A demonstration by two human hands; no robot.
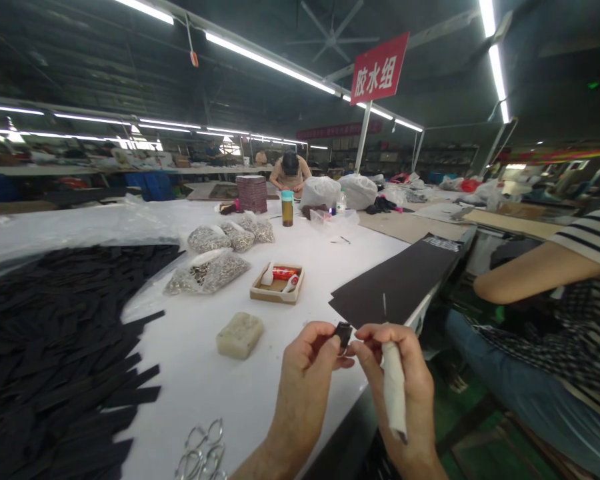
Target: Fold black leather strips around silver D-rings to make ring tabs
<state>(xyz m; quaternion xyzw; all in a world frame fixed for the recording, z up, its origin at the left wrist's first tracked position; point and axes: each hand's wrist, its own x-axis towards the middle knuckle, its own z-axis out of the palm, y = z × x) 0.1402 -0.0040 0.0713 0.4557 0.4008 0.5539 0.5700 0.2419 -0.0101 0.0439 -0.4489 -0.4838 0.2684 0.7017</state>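
Note:
A short folded black strip point(343, 331) is pinched between the thumb and fingers of my left hand point(307, 373). Part of a thin metal ring point(344, 352) seems to show just under the strip. My right hand point(415, 380) grips an awl point(394, 390), its handle wrapped in white and its thin metal spike upward. The right thumb and forefinger meet close beside the strip; whether they touch it I cannot tell. Left of my hands lies a yellowish, waxy-looking block point(240, 335). Several loose metal rings point(200, 450) lie near the table's front edge.
A big pile of black strips point(55, 347) covers the left side. Bags of metal rings point(207, 271), a small box point(275, 294) with a red tube, and a bottle point(287, 212) stand beyond. Black sheets point(395, 280) lie right. A person in a striped sleeve point(590, 233) sits close at right.

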